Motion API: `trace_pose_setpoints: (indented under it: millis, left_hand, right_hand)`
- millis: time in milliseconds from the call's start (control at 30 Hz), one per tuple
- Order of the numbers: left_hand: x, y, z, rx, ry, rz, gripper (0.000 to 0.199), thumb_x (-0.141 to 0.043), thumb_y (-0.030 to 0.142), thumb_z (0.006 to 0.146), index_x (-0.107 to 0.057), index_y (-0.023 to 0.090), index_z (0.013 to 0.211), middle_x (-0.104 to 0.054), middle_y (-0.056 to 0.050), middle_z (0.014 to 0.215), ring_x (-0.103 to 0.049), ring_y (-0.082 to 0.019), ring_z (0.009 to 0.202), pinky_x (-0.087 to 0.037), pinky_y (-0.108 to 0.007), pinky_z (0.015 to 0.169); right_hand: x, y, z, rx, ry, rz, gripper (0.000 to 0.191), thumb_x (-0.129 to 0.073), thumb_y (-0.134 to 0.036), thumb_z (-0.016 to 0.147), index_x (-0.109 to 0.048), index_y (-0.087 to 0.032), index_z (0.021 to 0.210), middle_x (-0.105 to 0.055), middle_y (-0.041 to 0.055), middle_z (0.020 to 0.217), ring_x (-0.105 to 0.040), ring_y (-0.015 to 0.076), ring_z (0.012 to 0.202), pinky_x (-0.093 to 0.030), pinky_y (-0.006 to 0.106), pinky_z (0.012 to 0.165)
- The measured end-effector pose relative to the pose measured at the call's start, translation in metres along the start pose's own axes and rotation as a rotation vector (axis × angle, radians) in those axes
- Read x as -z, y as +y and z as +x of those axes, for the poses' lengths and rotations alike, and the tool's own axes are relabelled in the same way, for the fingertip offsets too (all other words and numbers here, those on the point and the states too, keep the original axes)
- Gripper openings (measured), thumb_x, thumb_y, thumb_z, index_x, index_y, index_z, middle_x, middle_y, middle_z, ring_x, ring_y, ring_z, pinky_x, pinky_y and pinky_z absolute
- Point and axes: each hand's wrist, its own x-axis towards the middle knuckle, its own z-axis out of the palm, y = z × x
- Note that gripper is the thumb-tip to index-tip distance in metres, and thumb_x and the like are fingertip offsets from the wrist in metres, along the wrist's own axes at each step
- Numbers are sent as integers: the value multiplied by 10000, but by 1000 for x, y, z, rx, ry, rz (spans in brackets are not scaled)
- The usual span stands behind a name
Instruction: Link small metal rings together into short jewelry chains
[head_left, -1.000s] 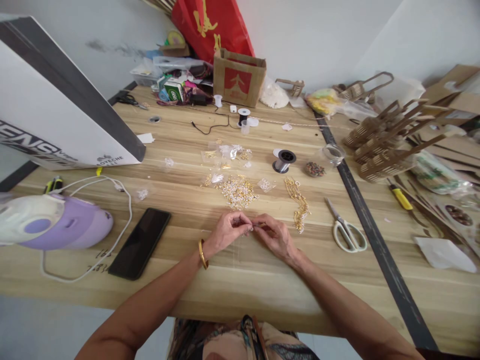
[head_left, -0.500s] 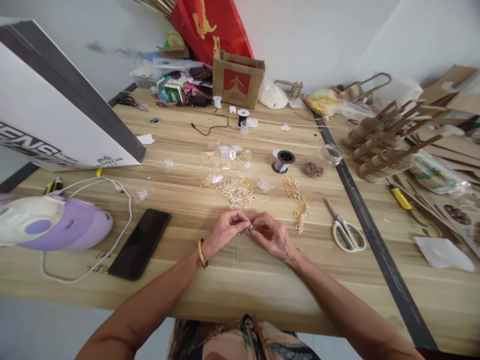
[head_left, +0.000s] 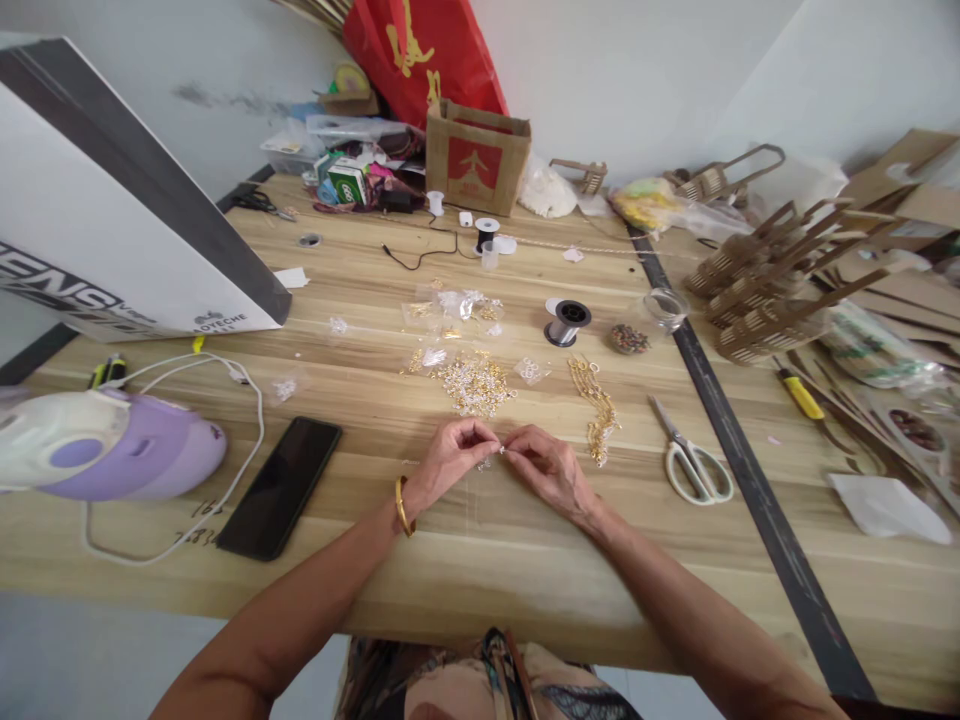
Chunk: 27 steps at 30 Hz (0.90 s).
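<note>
My left hand [head_left: 459,458], with a gold bangle at the wrist, pinches a small shiny charm piece [head_left: 484,464] with thin clear thread hanging below. Close beside it on the right, my right hand [head_left: 546,468] pinches the other side of the same small work; its fingertips nearly meet the left ones. Just beyond the hands lies a pile of gold and silver charms [head_left: 476,385]. Gold chains [head_left: 596,410] rest to the right of the pile, and a small clear bag of rings [head_left: 531,371] sits between them.
White-handled scissors [head_left: 696,465] lie at the right, a black phone [head_left: 281,488] at the left beside a purple device [head_left: 142,445]. Further back stand a wire spool [head_left: 567,322], a jar of beads [head_left: 630,337] and a paper bag [head_left: 477,160]. Woven baskets [head_left: 772,290] stand far right.
My right fingertips have shifted slightly and drawn a little away from the left ones. The small piece hangs a bit differently below my left fingers.
</note>
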Motion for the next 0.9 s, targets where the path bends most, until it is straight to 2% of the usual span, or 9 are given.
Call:
trace_pose_setpoints:
  millis: [200, 400, 600, 900]
  left_hand:
    - [0, 1, 0, 7, -11, -20, 162, -708, 266, 676, -623, 129, 672, -565, 9, 618, -469, -87, 587, -376, -208, 565]
    - [1, 0, 0, -3, -17, -45, 187, -739, 281, 654, -638, 125, 675, -596, -2, 634, -500, -95, 602, -397, -215, 585]
    - [2, -4, 2, -28, -24, -23, 178, -749, 274, 637, -657, 124, 668, -634, -26, 662, -527, -110, 621, -409, -233, 606]
    - [2, -3, 1, -60, -32, -12, 197, -755, 295, 629, -650, 130, 648, -644, -36, 681, -553, -129, 652, -429, -252, 641]
  right_hand:
    - [0, 0, 0, -15, 23, 10, 169, -494, -300, 914, -625, -194, 903, -639, 83, 888, -603, 187, 825, -500, 326, 718]
    - [0, 1, 0, 12, 62, 17, 156, -530, -306, 898, -648, -205, 899, -646, 96, 947, -613, 204, 872, -512, 346, 735]
    - [-1, 0, -2, -33, 56, 55, 139, -558, -316, 879, -640, -204, 892, -638, 96, 979, -618, 195, 864, -526, 306, 664]
    - [0, 0, -1, -24, 75, 36, 132, -561, -312, 877, -638, -206, 865, -629, 92, 957, -613, 193, 855, -535, 312, 668]
